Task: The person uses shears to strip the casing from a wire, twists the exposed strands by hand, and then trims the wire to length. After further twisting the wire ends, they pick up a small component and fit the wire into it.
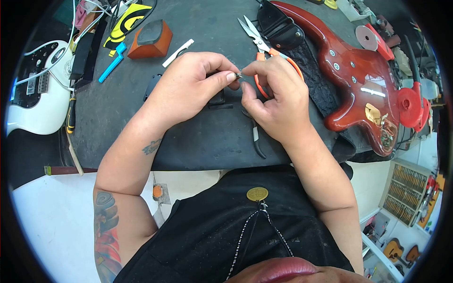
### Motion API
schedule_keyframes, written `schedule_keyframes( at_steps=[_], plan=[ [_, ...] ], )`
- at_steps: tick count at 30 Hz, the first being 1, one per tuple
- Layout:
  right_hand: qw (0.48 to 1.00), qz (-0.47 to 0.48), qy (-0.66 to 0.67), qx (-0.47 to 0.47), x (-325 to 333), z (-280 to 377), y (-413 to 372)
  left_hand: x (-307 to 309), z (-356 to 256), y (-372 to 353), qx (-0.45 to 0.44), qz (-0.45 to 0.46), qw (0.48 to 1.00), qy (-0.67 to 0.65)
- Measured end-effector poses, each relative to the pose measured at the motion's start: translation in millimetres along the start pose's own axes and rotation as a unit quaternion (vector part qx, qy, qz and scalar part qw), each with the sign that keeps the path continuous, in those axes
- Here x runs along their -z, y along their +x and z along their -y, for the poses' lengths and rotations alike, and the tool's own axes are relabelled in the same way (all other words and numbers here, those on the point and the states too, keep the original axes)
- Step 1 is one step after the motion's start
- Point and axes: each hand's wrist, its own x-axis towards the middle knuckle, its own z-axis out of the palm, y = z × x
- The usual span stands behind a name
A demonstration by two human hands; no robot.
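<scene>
My left hand (188, 87) is closed in a pinch over the dark bench, thumb against index finger. A small metal piece (239, 75) sticks out between those fingertips; it is too small to name more exactly. Facing it, my right hand (279, 92) has its thumb and index fingertips apart, the index tip close to the metal piece. Orange-handled scissors (260, 41) lie partly behind my right hand, blades pointing away. Below the hands rest dark-handled pliers (256, 138), their jaws partly hidden. A black part (218, 100) shows beside my left wrist, mostly covered.
A red-brown guitar body (347, 70) lies at right beside a black strap (309, 61). An orange block (151, 40), a blue tool (112, 62) and a white strip (178, 53) lie left. Further left are a white electric guitar (45, 101) and a screwdriver (71, 113).
</scene>
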Motion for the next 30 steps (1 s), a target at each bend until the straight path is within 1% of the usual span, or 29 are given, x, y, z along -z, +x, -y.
schedule_keyframes(
  at_steps=[8,10,11,13,24,26,30],
  plan=[
    [1.000,0.012,-0.008,-0.007,-0.7,-1.3,0.4,-1.6,2.8,0.8,-0.020,-0.006,1.000,0.013],
    [0.999,0.012,-0.002,-0.040,-1.4,-0.5,0.6,-2.1,2.4,0.6,-0.021,-0.007,1.000,0.018],
    [0.999,0.012,-0.002,-0.040,-1.3,0.2,0.9,-2.5,2.2,0.4,-0.022,-0.009,0.999,0.024],
    [0.996,0.024,0.021,-0.086,-0.4,1.9,1.7,-3.1,0.4,0.0,-0.026,-0.012,0.999,0.033],
    [0.994,0.025,0.031,-0.106,-1.6,-0.1,1.5,-6.1,-1.7,-1.0,-0.033,-0.020,0.996,0.083],
    [0.993,0.024,0.033,-0.109,-1.9,-0.2,1.2,-9.0,1.6,-1.1,-0.065,-0.052,0.994,0.071],
    [0.993,0.025,0.037,-0.109,-2.6,-2.4,0.1,-6.3,-0.6,-0.9,-0.058,-0.037,0.994,0.088]
  ],
)
